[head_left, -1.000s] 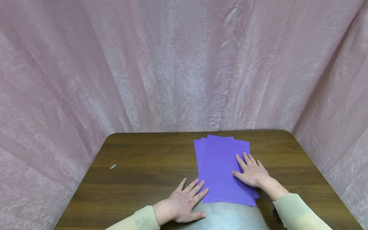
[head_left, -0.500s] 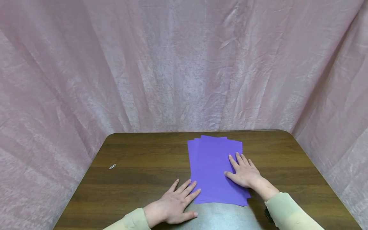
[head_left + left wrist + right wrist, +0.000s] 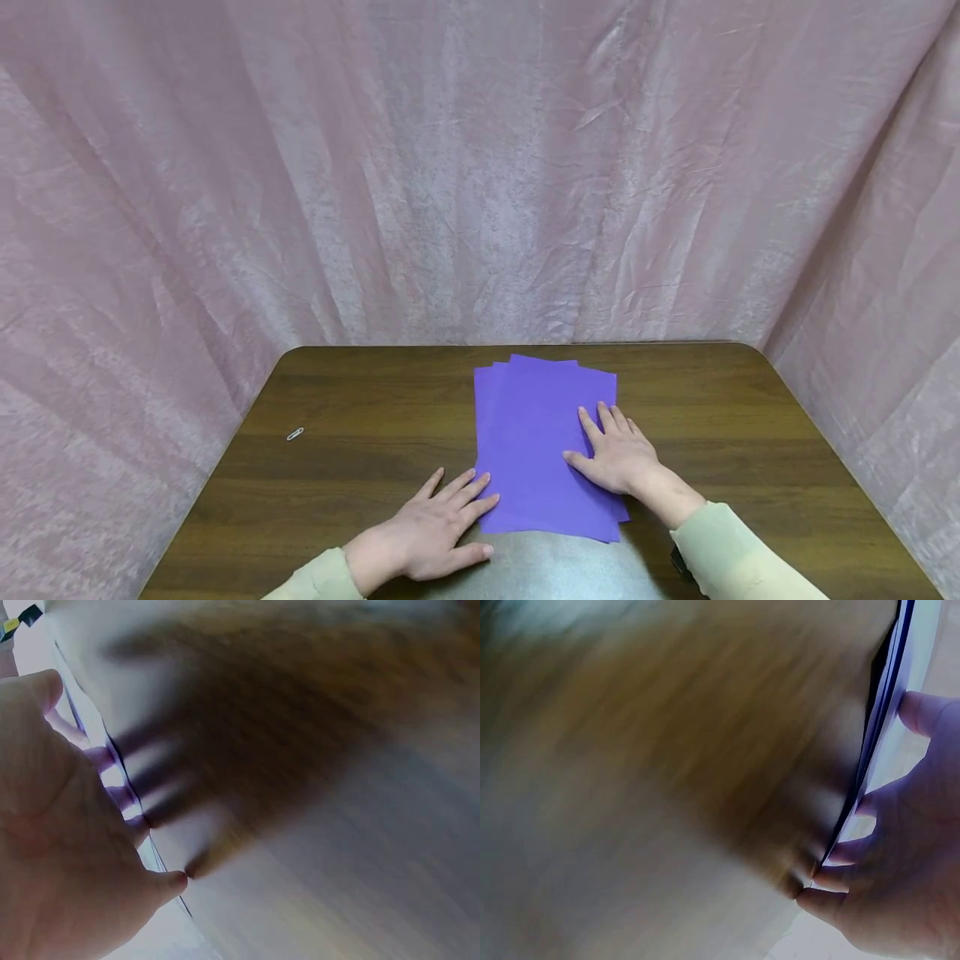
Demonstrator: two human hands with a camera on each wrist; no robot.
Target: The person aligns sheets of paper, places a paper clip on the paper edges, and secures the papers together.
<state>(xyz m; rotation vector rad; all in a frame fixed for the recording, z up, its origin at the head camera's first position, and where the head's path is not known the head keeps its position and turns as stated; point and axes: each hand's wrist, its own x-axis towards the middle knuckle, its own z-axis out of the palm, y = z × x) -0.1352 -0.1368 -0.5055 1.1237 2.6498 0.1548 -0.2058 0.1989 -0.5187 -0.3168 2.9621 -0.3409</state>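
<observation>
Purple sheets and both hands have slid left across the table since a second ago.
The wooden table carries the loosely fanned purple paper stack; the right hand lies flat on it, fingers straight, pressing to drag, while the left hand, fingers straight, touches its left edge as a stop. A paperclip lies well apart.

Right hand lies flat, fingers straight, on a loose stack of purple paper sheets, near its right edge. Left hand rests flat on the wooden table, fingertips touching the stack's lower left corner. A paper clip lies well left of both hands. Pink cloth backdrop stands beyond.
</observation>
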